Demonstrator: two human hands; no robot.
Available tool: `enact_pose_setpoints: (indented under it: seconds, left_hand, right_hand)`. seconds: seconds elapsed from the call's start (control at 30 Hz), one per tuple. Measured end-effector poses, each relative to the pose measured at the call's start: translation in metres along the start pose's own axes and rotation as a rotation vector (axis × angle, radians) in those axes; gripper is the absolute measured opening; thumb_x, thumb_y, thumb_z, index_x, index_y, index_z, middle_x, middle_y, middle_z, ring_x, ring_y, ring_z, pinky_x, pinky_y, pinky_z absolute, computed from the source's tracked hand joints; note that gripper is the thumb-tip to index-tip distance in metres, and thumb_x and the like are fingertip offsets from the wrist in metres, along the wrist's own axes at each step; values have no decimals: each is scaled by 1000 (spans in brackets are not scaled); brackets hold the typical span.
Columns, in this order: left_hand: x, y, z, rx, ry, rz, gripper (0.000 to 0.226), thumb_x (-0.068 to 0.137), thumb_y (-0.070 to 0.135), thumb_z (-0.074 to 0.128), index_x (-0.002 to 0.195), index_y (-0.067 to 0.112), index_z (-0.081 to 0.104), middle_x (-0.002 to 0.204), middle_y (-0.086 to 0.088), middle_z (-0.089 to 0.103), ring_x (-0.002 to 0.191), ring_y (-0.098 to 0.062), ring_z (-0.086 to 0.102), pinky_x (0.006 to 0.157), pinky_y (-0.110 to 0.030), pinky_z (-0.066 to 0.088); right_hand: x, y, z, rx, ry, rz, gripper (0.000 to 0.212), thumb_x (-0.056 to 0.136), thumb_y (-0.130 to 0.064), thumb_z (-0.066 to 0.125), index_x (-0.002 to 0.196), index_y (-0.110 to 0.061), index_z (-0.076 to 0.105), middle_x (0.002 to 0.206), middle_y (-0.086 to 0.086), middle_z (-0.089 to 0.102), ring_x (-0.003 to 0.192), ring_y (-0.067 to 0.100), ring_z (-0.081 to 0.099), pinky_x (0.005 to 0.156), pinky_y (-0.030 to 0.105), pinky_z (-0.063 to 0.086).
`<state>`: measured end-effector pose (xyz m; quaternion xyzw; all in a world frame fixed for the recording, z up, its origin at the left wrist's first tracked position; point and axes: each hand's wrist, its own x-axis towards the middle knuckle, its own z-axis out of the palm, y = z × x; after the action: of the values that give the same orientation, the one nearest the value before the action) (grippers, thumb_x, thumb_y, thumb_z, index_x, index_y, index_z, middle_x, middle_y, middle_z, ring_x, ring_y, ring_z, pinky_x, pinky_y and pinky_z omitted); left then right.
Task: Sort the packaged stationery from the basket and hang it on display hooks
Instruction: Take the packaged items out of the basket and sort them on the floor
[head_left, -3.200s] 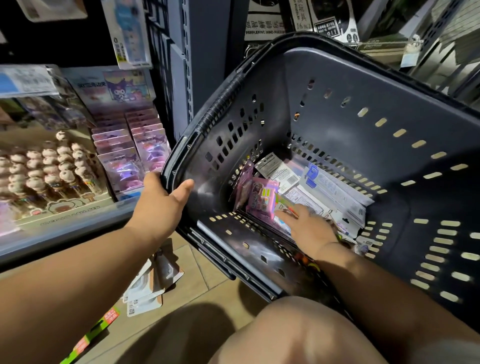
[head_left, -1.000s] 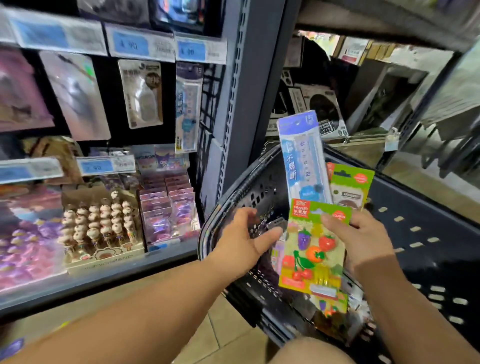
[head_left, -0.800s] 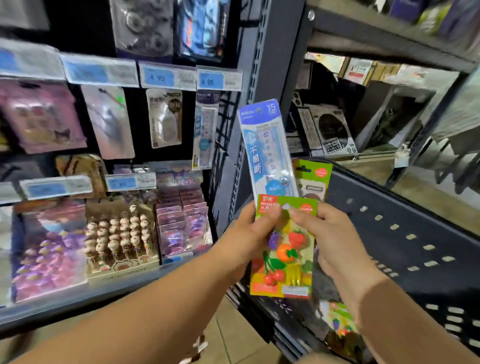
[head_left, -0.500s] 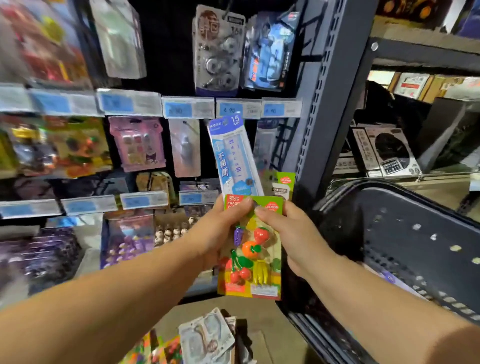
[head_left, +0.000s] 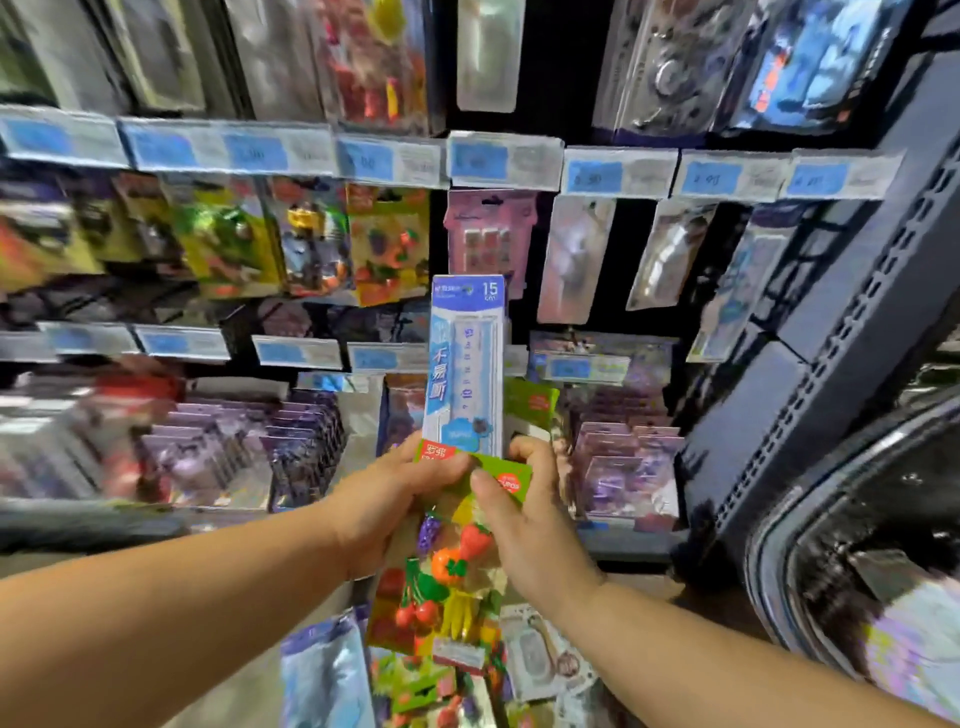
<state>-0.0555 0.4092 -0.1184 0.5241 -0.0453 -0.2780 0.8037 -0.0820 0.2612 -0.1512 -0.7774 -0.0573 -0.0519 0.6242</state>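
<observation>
Both hands hold a small stack of packets in front of the display wall. My left hand (head_left: 387, 512) pinches the top left of a fruit eraser pack (head_left: 447, 582) with a green header. My right hand (head_left: 524, 525) grips the stack from the right, thumb across the green header. Behind it stands a tall blue 15 cm ruler pack (head_left: 465, 364), upright. A second green-topped pack (head_left: 530, 408) peeks out behind the ruler. The dark basket (head_left: 852, 525) sits at the lower right, with packets blurred inside.
Hooks with hanging packets fill the wall: a matching fruit eraser pack (head_left: 389, 244), a pink pack (head_left: 488, 234), blue price labels (head_left: 498, 161) along the rails. A grey upright post (head_left: 857, 322) stands right. Loose packets (head_left: 540, 654) lie on the floor below.
The view has swung left and up from the basket toward the display wall. Both hands carried the packets along, and my left hand's pinch on the eraser pack has tightened.
</observation>
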Motion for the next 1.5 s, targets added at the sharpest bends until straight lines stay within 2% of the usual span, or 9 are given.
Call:
enact_pose_setpoints:
  seconds: [0.17, 0.33, 0.47, 0.63, 0.8, 1.1, 1.3, 1.4, 1.5]
  left_hand:
    - [-12, -26, -35, -137, 112, 33, 46, 84, 8, 53, 129, 2, 50, 77, -18, 66, 49, -24, 65, 41, -30, 52]
    - [-16, -51, -71, -195, 231, 15, 24, 86, 10, 51, 108, 5, 60, 76, -15, 71, 56, -24, 69, 47, -33, 57]
    - [-20, -63, -96, -205, 290, -9, 19, 85, 13, 51, 95, 4, 64, 74, -15, 72, 56, -24, 69, 52, -33, 59]
    - [-20, -84, -124, -191, 403, -40, 31, 100, 32, 42, 105, 11, 64, 80, -7, 75, 66, -19, 72, 57, -28, 59]
    - [-16, -104, -131, -195, 460, -109, 36, 98, 40, 44, 106, 13, 66, 87, -11, 76, 70, -22, 73, 68, -32, 60]
    - [-21, -125, -156, -168, 624, -52, 25, 98, 37, 49, 112, 21, 61, 86, -3, 76, 72, -19, 73, 68, -35, 60]
    - [-32, -126, -172, -185, 689, -51, 23, 99, 33, 49, 113, 17, 58, 87, -5, 76, 72, -18, 73, 56, -32, 60]
    - [-36, -125, -179, -196, 714, -61, 32, 99, 34, 50, 122, 14, 55, 105, -12, 73, 85, -25, 71, 66, -40, 62]
    - [-40, -124, -182, -215, 713, -60, 29, 99, 34, 48, 120, 15, 56, 99, -10, 74, 79, -23, 72, 62, -38, 61]
  right_hand:
    - [8, 36, 46, 20, -27, 76, 50, 63, -87, 52, 98, -56, 36, 113, 12, 59, 98, 33, 62, 89, 51, 50]
    - [13, 60, 75, -22, -126, 190, 47, 71, -69, 52, 101, -33, 53, 111, 4, 62, 104, 20, 59, 92, 40, 48]
    - [17, 73, 88, 74, -257, 293, 11, 97, -32, 56, 88, -27, 59, 83, -13, 66, 79, 2, 62, 68, 18, 47]
    - [21, 86, 95, -39, -392, 319, 34, 99, -27, 52, 71, -21, 34, 67, -6, 31, 58, 5, 31, 57, 29, 25]
    - [19, 98, 92, -97, -458, 349, 43, 97, -36, 54, 90, 6, 44, 80, 8, 43, 76, 17, 40, 69, 34, 31]
    - [7, 119, 89, -76, -296, 452, 37, 98, -36, 52, 103, 0, 55, 96, 20, 63, 86, 17, 52, 89, 51, 46]
    - [-1, 148, 63, 261, -63, 645, 18, 101, -24, 49, 102, -12, 62, 95, 8, 71, 93, 22, 69, 87, 35, 54]
    - [-4, 176, 43, -72, 35, 737, 25, 104, -28, 42, 106, -9, 59, 75, 2, 61, 63, 14, 60, 56, 22, 44]
    - [-3, 214, 30, -462, -98, 795, 36, 104, -34, 37, 121, -7, 52, 99, 18, 62, 86, 29, 55, 75, 35, 44]
